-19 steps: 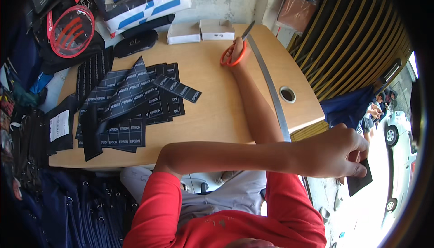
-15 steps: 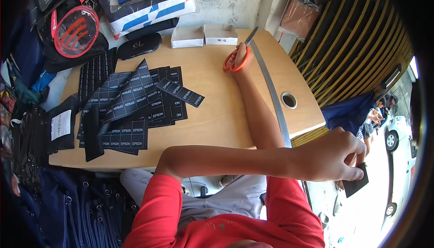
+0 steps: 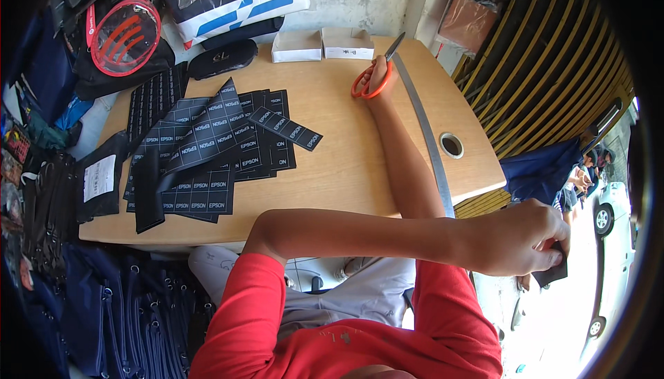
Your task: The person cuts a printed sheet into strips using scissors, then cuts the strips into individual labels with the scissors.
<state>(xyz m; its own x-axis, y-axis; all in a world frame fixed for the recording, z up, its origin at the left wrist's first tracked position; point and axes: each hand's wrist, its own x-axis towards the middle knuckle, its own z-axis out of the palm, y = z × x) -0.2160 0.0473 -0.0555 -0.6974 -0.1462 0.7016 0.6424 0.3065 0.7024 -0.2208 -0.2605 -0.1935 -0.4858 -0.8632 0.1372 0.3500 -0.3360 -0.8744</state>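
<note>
My left arm crosses in front of me to the right. Past the table's right edge, my left hand (image 3: pixel 522 237) pinches a small black piece of material (image 3: pixel 552 270), partly covered by its fingers. At the far right of the table, my right hand (image 3: pixel 379 78) is closed around the orange handles of a pair of scissors (image 3: pixel 395 45), blades pointing away and seemingly together. On the table's left half lie overlapping black sheets (image 3: pixel 207 189) with a white printed grid. A cut strip (image 3: pixel 286 128) of the same material rests on their right side.
A long metal ruler (image 3: pixel 423 119) lies along the table's right side, near a round cable hole (image 3: pixel 452 145). Two white open boxes (image 3: pixel 297 47) and a black case (image 3: pixel 223 59) stand at the back. Navy bags (image 3: pixel 131 310) hang at lower left. People and vehicles show outside, right.
The view has shifted a little, so the table sits slightly further right and higher. My left hand has turned slightly and the black piece with it. Both hands keep their holds.
</note>
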